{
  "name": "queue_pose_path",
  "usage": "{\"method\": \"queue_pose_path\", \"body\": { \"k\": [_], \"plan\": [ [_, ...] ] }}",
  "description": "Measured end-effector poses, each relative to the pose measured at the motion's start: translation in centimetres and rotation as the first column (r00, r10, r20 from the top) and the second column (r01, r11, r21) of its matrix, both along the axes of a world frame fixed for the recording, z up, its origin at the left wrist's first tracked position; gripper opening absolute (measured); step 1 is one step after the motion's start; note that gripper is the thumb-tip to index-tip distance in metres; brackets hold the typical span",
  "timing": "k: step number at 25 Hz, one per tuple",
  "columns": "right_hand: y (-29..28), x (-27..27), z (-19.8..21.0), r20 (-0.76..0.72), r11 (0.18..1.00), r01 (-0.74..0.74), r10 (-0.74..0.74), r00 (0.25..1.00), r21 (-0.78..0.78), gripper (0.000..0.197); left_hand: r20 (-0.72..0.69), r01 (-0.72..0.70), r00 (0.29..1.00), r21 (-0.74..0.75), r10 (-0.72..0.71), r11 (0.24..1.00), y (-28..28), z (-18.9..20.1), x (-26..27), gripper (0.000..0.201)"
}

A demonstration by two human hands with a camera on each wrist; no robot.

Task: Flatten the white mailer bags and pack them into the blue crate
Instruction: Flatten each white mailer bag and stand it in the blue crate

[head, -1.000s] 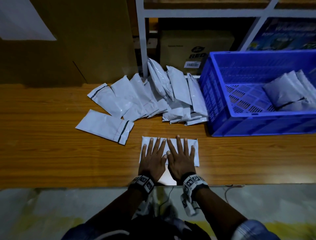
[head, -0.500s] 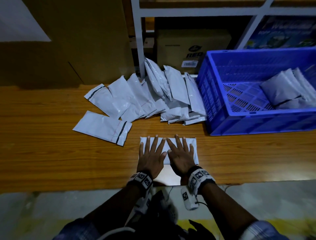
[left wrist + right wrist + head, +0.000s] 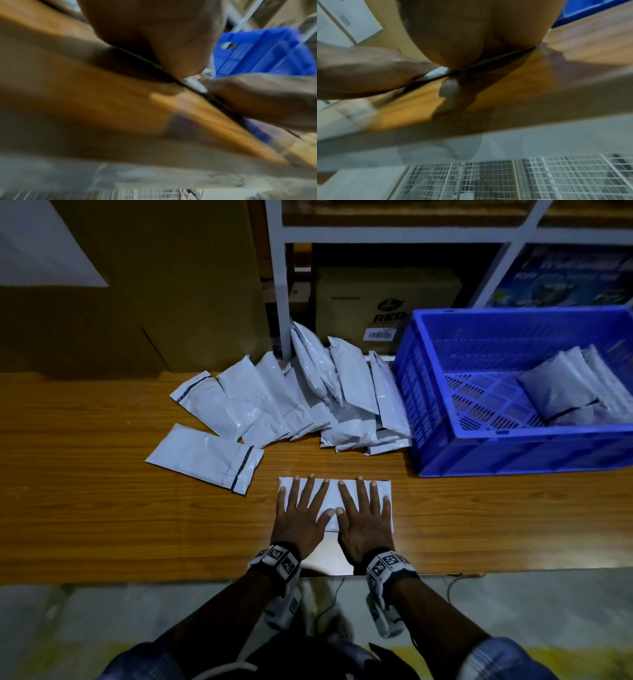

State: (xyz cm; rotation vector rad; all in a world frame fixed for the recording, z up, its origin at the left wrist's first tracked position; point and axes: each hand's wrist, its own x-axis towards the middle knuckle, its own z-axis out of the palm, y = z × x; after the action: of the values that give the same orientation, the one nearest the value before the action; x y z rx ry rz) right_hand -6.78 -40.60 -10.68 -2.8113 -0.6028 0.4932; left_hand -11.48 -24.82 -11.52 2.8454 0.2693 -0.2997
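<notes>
A white mailer bag (image 3: 331,494) lies flat near the front edge of the wooden table (image 3: 102,508). My left hand (image 3: 301,508) and right hand (image 3: 363,510) press on it side by side, palms down, fingers straight and spread. Only a sliver of that mailer (image 3: 195,84) shows between the palms in the left wrist view, and the same mailer (image 3: 436,72) in the right wrist view. A heap of white mailers (image 3: 308,398) lies behind, one single mailer (image 3: 205,460) to its left. The blue crate (image 3: 445,453) at the right holds a few mailers (image 3: 561,392).
A large cardboard box (image 3: 154,285) stands at the back left. A white shelf frame (image 3: 279,285) with a printed carton (image 3: 383,302) rises behind the heap. Bare wood stretches left of my hands, and the table edge (image 3: 205,577) is just under my wrists.
My hands have slid slightly apart across the mailer, fingers spreading wider. The mailer stays in the same spot on the table.
</notes>
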Motion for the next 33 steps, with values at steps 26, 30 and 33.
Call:
{"method": "queue_pose_path", "body": {
  "k": [26, 30, 33],
  "plan": [
    [1.2, 0.5, 0.0, -0.087, 0.999, -0.05, 0.051, 0.995, 0.017, 0.053, 0.063, 0.008, 0.998, 0.015, -0.009, 1.0, -0.3, -0.3, -0.3, 0.06],
    [0.8, 1.7, 0.4, -0.196, 0.994, -0.106, 0.107, 0.975, 0.017, 0.062, -0.014, 0.008, 1.0, 0.007, -0.008, 1.0, -0.1, -1.0, -0.3, 0.067],
    [-0.2, 2.3, 1.7, -0.182, 0.982, -0.019, 0.054, 0.982, 0.188, 0.061, -0.03, -0.017, 0.999, -0.027, 0.016, 1.0, -0.1, -0.8, 0.1, 0.072]
  ]
}}
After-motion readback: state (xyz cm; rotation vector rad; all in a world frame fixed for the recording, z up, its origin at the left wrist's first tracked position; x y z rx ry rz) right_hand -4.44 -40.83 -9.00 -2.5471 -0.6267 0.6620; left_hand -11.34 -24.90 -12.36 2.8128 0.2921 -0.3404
